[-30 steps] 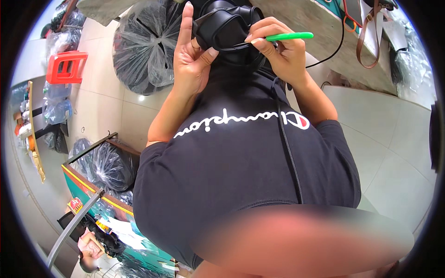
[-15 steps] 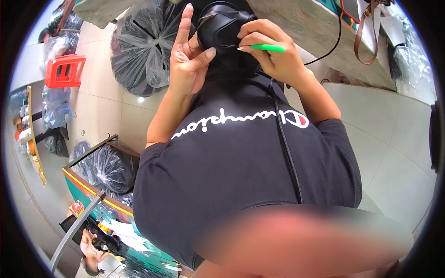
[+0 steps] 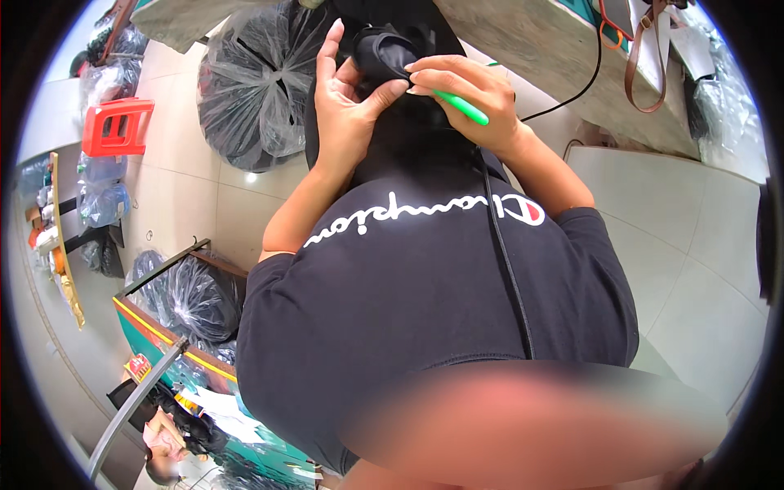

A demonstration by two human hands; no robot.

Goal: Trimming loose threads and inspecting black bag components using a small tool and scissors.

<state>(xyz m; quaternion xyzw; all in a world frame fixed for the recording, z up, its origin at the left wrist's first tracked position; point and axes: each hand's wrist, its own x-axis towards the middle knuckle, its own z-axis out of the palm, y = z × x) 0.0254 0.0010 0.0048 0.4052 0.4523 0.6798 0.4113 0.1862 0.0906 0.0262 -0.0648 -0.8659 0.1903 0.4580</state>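
Note:
Close to my lap, my left hand (image 3: pixel 347 106) holds a black, rounded soft piece (image 3: pixel 384 53) with a rim, its kind not clear. The thumb lies along the near edge and the index finger points up beside it. At the piece's right edge, my right hand (image 3: pixel 482 94) pinches near my left thumb. A slim bright green-handled tool (image 3: pixel 462 107) lies in that right hand, slanting down to the right; its tip is hidden by the fingers. Black cloth surrounds the piece, and my dark shirt (image 3: pixel 425 286) fills the middle.
A large clear plastic bag with dark contents (image 3: pixel 265 86) stands on the tiles left of my hands. Beyond it is a red stool (image 3: pixel 114 126). A worktable (image 3: pixel 563 53) with a brown strap (image 3: pixel 645 91) runs ahead right. Another person (image 3: pixel 166 437) sits at lower left.
My right hand has come down and left along the piece's edge, and the green tool has tilted. The black piece has turned, and my left hand has shifted slightly right, its thumb nearer the right fingers.

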